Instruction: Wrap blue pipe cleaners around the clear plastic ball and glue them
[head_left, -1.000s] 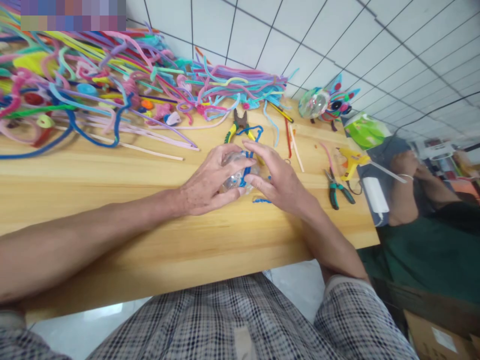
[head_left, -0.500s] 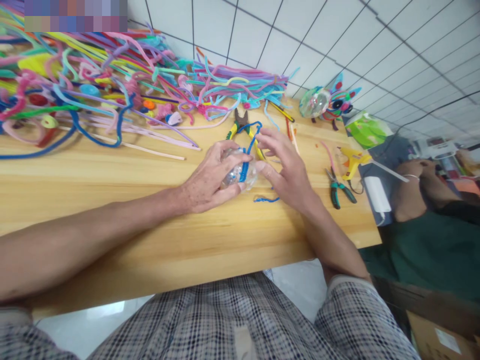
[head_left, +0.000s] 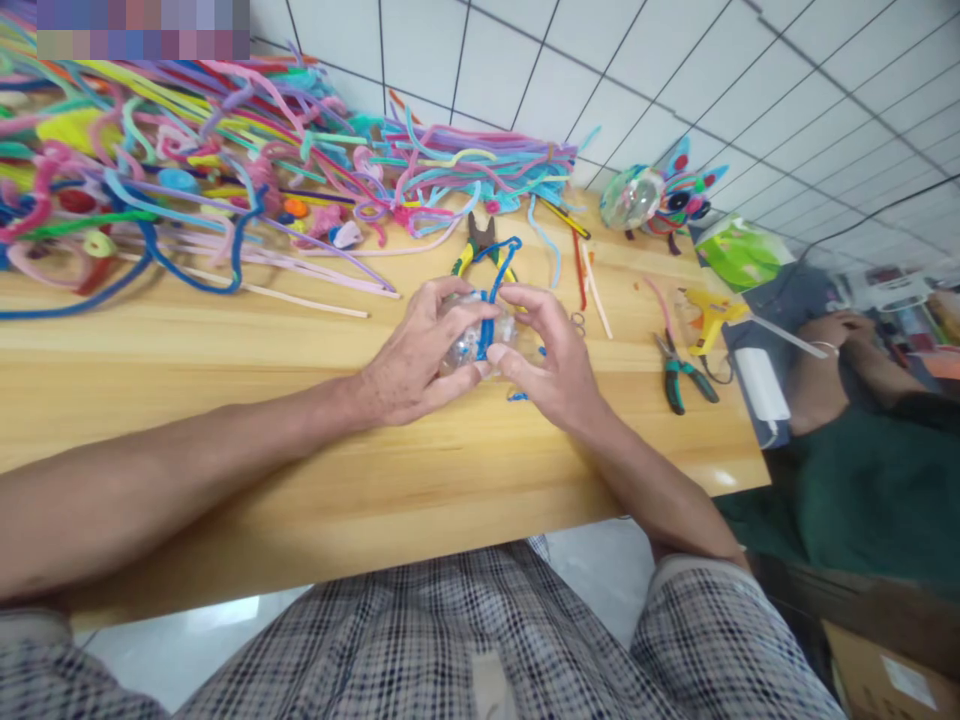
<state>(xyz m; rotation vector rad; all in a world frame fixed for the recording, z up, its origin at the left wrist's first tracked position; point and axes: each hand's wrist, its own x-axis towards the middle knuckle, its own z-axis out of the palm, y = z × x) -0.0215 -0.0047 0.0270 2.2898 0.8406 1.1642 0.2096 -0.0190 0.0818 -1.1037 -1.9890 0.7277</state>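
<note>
A clear plastic ball (head_left: 459,350) rests on the wooden table, wrapped across by a blue pipe cleaner (head_left: 486,330) whose loose end sticks up and bends at the top. My left hand (head_left: 416,350) grips the ball from the left, its fingers curled over the top and thumb low in front. On the right side, my right hand (head_left: 551,350) cups the ball, its thumb tip against the blue strip and its index finger near the upper edge. Yellow-green pliers (head_left: 481,240) lie just behind, partly hidden. A short blue scrap (head_left: 517,397) lies under my right hand.
Many coloured pipe cleaners (head_left: 480,165) heap along the back and left. To the right lie teal-handled pliers (head_left: 684,375), a yellow glue gun (head_left: 712,315) and a white box (head_left: 763,385). A decorated clear animal figure (head_left: 634,200) stands behind. Another person's arm (head_left: 817,375) is at far right.
My right hand has come down and left from the raised pipe cleaner end onto the ball's right side. My left hand keeps its grip. The view has shifted slightly.
</note>
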